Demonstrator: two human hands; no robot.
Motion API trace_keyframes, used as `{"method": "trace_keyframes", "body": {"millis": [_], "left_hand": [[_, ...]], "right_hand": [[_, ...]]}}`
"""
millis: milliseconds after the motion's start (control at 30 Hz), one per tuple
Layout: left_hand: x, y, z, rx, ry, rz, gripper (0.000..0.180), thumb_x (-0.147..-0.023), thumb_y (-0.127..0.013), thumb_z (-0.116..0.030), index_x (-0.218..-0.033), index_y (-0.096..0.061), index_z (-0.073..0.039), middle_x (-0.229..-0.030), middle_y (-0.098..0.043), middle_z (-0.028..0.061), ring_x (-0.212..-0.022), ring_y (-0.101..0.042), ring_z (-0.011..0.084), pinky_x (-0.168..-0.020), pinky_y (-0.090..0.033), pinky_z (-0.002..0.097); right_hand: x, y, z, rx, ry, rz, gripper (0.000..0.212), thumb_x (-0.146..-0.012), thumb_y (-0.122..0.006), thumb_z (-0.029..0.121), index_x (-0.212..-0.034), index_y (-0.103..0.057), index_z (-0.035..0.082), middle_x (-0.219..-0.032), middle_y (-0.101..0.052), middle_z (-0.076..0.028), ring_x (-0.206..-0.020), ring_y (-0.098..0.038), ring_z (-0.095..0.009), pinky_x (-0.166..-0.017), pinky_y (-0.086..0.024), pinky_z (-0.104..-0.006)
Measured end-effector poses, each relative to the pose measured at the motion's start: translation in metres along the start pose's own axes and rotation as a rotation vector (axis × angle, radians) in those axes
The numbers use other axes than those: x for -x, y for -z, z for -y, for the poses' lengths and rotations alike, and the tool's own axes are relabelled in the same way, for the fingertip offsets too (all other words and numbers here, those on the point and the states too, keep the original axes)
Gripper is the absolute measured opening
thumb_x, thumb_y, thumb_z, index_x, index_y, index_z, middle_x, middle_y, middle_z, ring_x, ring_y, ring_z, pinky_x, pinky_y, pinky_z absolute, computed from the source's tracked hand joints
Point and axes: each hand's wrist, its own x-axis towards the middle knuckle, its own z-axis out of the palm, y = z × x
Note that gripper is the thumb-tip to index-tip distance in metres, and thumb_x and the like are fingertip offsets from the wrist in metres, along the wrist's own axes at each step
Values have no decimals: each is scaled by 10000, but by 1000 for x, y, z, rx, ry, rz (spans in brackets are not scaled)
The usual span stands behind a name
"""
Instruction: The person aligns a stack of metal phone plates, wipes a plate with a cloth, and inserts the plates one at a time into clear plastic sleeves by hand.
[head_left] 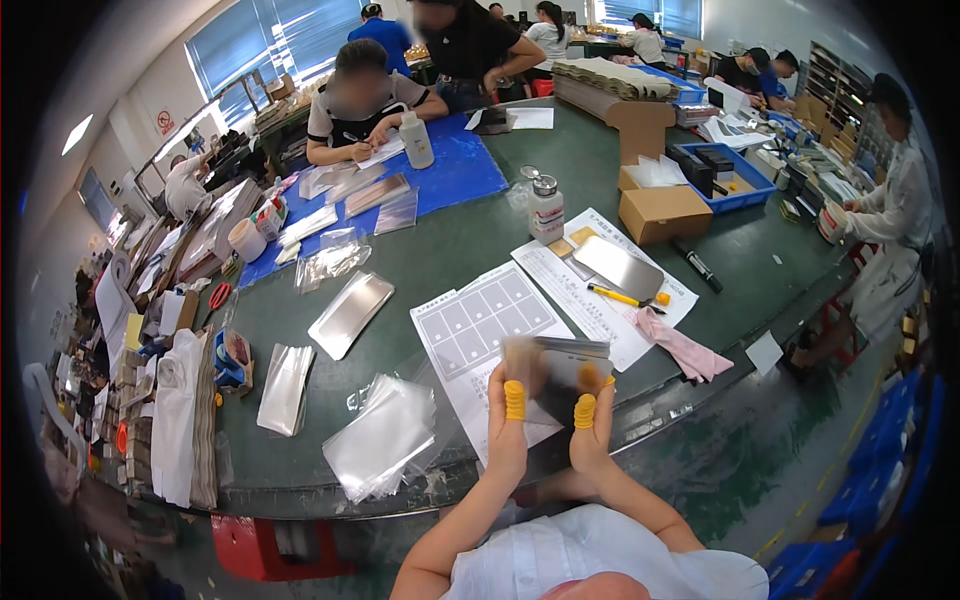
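Note:
Both my hands hold a dark, glossy rectangular plate upright above the table's near edge. Its mirror-like face [572, 372] shows blurred reflections, and whether it is one plate or several stacked, I cannot tell. My left hand [507, 425] grips the left edge, my right hand [592, 428] the right edge. Yellow ribbed finger cots cover the thumbs. Beneath and beyond the plate lies a printed paper sheet with a grid [485, 325]. To the left are a fanned pile of clear plastic sleeves [380, 440] and a silver plate [351, 314].
A second printed sheet [620, 330] bears a silver plate [618, 268] and a yellow pen [613, 295]. Around it are a pump bottle [546, 212], a pink cloth [680, 347], a black marker [698, 267] and a cardboard box [665, 214]. Another person writes across the table.

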Motion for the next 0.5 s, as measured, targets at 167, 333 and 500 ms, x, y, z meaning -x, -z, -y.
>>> {"method": "trace_keyframes", "body": {"millis": [167,333,500], "left_hand": [[13,-21,13,52,-91,-204,224,-998,-381,-180,-1185,-397,-58,-1081,-431,27,-980,-424,105,-904,-333,235],[10,-18,8,103,-430,-44,249,-993,-396,-189,-1230,-380,-115,-1174,-448,21,-1050,-438,112,-924,-338,279],[2,-6,-5,-207,-276,0,361,-1000,-339,-352,-1260,-371,-103,-1244,-418,46,-1124,-377,135,-972,-283,305]], "right_hand": [[-2,-15,-6,103,-7,-78,338,-987,-381,206,-1229,-351,-29,-1123,-483,-95,-1006,-469,-150,-873,-382,-290],[-5,-22,10,-69,64,-87,397,-989,-371,289,-1275,-303,21,-1169,-440,-92,-1056,-440,-142,-934,-342,-286],[-15,-15,-3,-142,155,-26,543,-954,-443,349,-1306,-284,-32,-1205,-422,-143,-1104,-458,-221,-981,-324,-370]]}}
